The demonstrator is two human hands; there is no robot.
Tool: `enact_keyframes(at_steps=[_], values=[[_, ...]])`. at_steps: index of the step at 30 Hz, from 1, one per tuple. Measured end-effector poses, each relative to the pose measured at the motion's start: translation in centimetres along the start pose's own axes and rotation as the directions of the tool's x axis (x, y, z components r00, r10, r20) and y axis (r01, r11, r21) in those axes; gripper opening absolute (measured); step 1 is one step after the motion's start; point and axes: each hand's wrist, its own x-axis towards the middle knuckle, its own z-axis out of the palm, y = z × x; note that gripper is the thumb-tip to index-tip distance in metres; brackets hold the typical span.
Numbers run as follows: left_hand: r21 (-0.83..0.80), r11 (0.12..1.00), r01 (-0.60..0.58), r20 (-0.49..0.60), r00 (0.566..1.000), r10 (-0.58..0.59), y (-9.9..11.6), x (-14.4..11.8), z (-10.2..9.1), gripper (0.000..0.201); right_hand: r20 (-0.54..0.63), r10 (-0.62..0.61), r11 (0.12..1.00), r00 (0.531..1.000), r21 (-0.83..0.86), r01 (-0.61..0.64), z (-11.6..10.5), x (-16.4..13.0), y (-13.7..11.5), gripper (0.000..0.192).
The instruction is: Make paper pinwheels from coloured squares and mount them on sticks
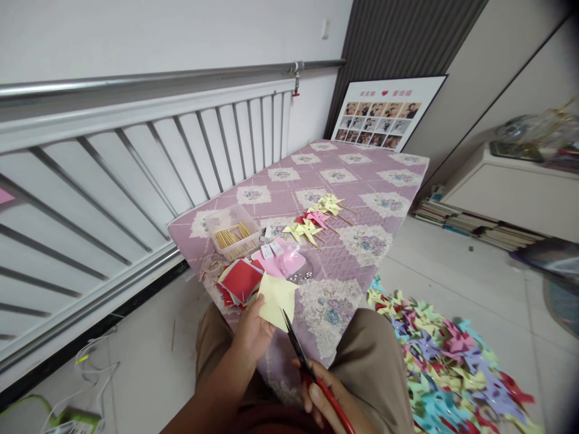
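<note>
While the left hand (pixel 256 331) pinches a pale yellow paper square (pixel 277 299) between thumb and fingers at its lower left edge, the right hand (pixel 328 401) is closed around the red handles of a pair of scissors (pixel 307 364). The paper is a plain, flat sheet, held tilted so that one corner points down toward the scissor tips and its diagonal runs from lower right to upper left. It sits just above the near edge of the mauve quilted mat (pixel 357 181), over the person's lap. The scissors have dark blades; their long axis runs from the handles at lower right up and left to the tips, which meet the paper's lower corner. The blades appear nearly shut. Beside the paper lies a stack of red squares (pixel 239 280), with pink sheets (pixel 289 260) near it.

A clear tub of wooden sticks (pixel 233 235) and finished pinwheels (pixel 316 220) rest farther up the mat.
</note>
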Motion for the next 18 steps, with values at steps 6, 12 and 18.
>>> enact_keyframes(at_steps=[6, 12, 18], values=[[-0.005, 1.0, -0.003, 0.017, 1.0, 0.003, -0.42, -0.37, 0.43, 0.027, -0.027, 0.006, 1.0, 1.0, -0.009, -0.006, 0.09, 0.21, -0.13, 0.052], [-0.001, 1.0, -0.03, 0.039, 0.999, 0.03, -0.47, -0.56, 0.52, 0.028, -0.026, 0.016, 1.0, 1.0, 0.011, -0.015, 0.14, 0.24, 0.38, 0.056], [-0.03, 0.999, -0.042, 0.059, 0.997, 0.044, -0.42, -0.84, 0.74, 0.026, -0.031, 0.037, 0.999, 0.999, 0.031, -0.036, 0.29, 0.28, 0.56, 0.056]])
